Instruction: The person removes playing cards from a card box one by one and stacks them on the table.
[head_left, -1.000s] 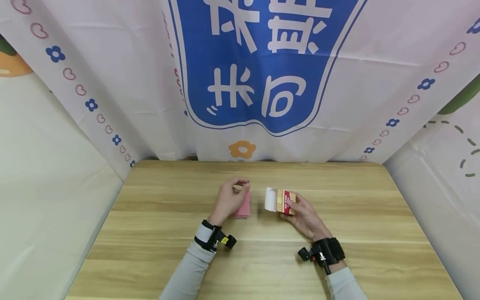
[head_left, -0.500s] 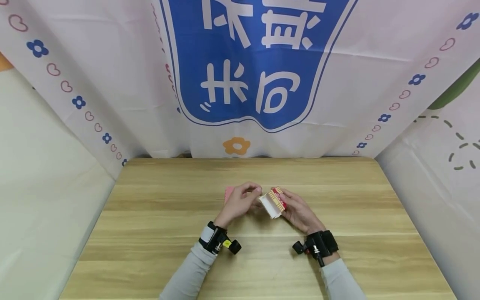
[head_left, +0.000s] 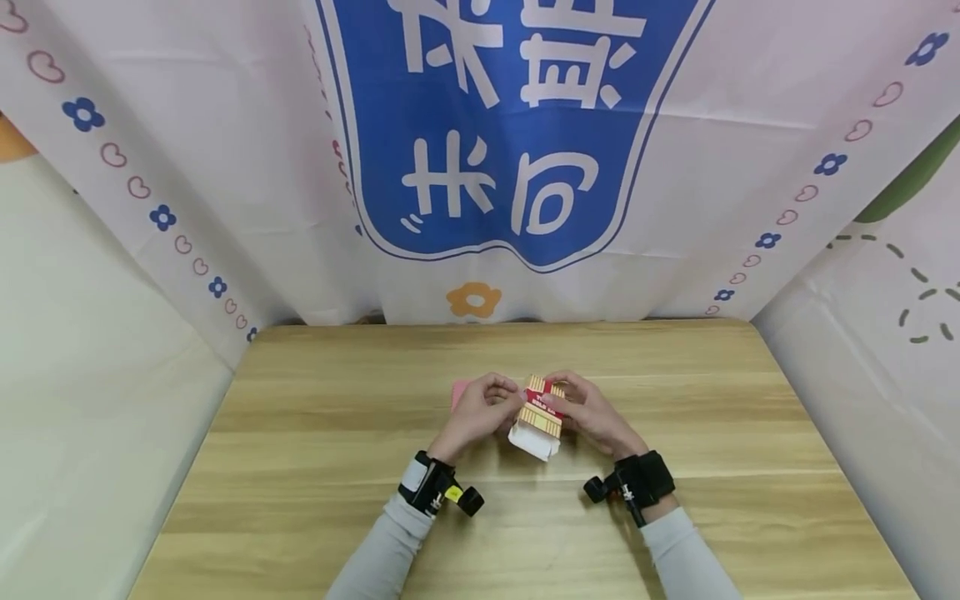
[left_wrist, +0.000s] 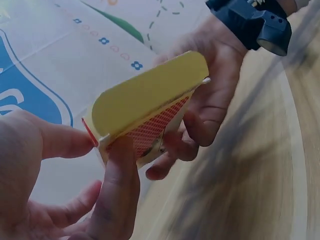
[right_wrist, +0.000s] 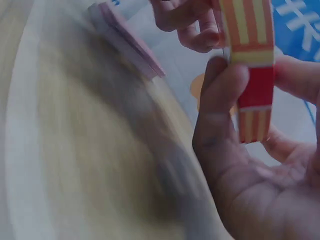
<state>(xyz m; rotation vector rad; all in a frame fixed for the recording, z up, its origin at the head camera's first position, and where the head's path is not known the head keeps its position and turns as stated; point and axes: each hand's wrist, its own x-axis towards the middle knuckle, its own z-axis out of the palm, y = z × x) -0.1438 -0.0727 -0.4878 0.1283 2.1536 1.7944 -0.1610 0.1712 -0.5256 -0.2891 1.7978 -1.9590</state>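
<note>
Both hands hold a small playing-card box [head_left: 542, 407], striped yellow and red with a red band, above the table. My right hand [head_left: 596, 417] grips it from the right, thumb on the printed face. From the left, my left hand [head_left: 478, 412] pinches its edge between thumb and forefinger, as the left wrist view shows. The white flap end [head_left: 534, 440] points toward me in the head view. A yellow end flap [left_wrist: 150, 95] and a red lattice-patterned side face the left wrist camera. A stack of pink-backed cards [head_left: 459, 390] lies on the table, mostly hidden behind my left hand.
The wooden table [head_left: 315, 467] stretches out on both sides of the hands. Behind it hangs a white cloth [head_left: 660, 283] with a blue printed emblem. Each wrist wears a black strap with a small camera.
The right hand has brought the box leftward and turned its flap end from pointing left to pointing toward me. My left hand has moved right from over the card stack and taken hold of the box.
</note>
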